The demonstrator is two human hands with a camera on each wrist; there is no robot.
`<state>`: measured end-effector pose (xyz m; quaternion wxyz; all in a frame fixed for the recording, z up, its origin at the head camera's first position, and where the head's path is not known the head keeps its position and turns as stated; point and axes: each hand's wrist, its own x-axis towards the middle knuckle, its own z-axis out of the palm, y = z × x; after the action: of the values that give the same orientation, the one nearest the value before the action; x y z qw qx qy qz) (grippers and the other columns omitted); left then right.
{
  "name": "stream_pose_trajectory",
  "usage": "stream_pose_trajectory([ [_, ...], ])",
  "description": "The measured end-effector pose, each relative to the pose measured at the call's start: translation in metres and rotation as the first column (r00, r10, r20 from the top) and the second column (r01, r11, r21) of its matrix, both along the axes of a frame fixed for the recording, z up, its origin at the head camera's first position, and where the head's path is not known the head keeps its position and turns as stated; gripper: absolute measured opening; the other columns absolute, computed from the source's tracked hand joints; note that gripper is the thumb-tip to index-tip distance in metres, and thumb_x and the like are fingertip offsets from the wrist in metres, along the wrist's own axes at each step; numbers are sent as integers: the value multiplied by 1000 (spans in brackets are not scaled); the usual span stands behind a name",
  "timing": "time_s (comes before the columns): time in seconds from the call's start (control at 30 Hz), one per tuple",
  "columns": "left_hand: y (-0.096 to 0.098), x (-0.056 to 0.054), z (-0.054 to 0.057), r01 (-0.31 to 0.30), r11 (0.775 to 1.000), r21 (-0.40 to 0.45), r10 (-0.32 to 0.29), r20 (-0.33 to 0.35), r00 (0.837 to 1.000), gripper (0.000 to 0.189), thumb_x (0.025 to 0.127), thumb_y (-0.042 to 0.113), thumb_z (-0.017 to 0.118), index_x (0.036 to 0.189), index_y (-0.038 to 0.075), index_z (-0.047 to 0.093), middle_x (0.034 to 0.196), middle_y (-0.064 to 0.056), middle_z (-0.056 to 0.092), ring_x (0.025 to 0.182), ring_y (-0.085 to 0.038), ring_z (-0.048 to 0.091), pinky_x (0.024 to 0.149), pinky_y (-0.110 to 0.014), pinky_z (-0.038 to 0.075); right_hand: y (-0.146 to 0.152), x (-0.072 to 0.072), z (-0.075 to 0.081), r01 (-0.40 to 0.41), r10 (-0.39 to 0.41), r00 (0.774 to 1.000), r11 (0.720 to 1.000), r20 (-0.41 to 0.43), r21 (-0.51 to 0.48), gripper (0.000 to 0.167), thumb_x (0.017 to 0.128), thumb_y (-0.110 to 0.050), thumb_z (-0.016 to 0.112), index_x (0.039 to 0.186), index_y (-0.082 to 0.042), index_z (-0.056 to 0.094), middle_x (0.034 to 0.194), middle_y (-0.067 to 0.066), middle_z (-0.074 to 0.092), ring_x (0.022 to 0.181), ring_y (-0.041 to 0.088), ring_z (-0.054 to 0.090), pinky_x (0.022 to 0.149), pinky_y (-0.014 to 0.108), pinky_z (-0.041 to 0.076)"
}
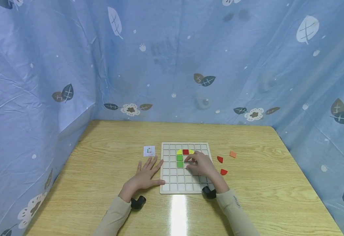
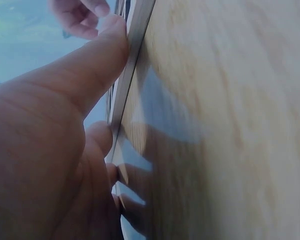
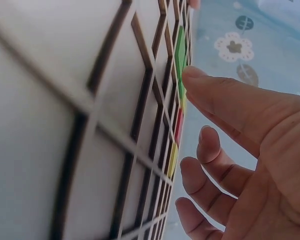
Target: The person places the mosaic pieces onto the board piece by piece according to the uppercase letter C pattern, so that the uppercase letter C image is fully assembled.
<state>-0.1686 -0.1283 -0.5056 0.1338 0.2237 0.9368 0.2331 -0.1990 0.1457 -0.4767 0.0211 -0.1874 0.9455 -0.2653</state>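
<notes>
A pale board with a square grid (image 1: 172, 179) lies on the table. Two green squares (image 1: 180, 164) sit in its cells, one below the other. Above them a red square (image 1: 185, 152) lies between two yellow quarter-round pieces (image 1: 179, 152), the right one partly covered. My right hand (image 1: 202, 164) is over the board, its thumb and index finger just right of the green squares. I see no piece between these fingers. My left hand (image 1: 143, 177) lies spread at the board's left edge, thumb and index fingertips at the rim.
Right of the board lie two red quarter-round pieces (image 1: 224, 172) and an orange piece (image 1: 233, 154). A small printed card (image 1: 149, 151) with a coloured pattern lies to the left. Behind the wooden table (image 1: 248, 209) hangs a blue curtain (image 1: 172, 65).
</notes>
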Motion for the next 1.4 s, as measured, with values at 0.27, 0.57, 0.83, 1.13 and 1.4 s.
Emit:
stream_pose_trajectory([
  [0.27,0,0,1,-5,1000,11,5,5,1000,87,82,62,55,150,24,16,157,-7,7,143,-32,-2,107,-62,-8,17,2,0,43,-42,999,999,22,-27,18,77,-19,76,94,-17,70,78,3,52,67,15,44,58,27,36],
  [0.57,0,0,0,-3,1000,6,3,-1,1000,86,82,62,55,150,25,16,157,-7,7,143,-32,-2,107,-62,-8,36,2,1,78,-77,997,996,7,-42,19,78,-19,75,95,-15,70,78,2,52,69,14,45,60,26,38],
  [0.83,1,1,3,-2,1000,14,2,11,1000,86,82,60,56,150,24,16,156,-7,7,143,-32,-3,107,-62,-9,53,1,2,103,-103,995,993,-2,-49,20,79,-15,73,98,-12,70,80,4,52,68,15,44,57,27,36],
  [1.13,1,1,4,-3,1000,19,3,6,1000,85,83,58,56,149,23,17,156,-8,8,143,-33,-2,107,-62,-9,77,-2,-1,107,-109,994,991,-18,-85,21,80,-14,72,101,-8,70,78,7,51,66,13,44,55,25,36],
  [1.4,0,1,3,-11,1000,8,11,11,1000,85,82,60,56,150,24,17,157,-7,7,143,-31,-3,108,-61,-10,95,-3,3,141,-139,990,985,25,-102,24,82,-14,70,104,-5,67,81,10,51,66,16,43,56,27,35],
])
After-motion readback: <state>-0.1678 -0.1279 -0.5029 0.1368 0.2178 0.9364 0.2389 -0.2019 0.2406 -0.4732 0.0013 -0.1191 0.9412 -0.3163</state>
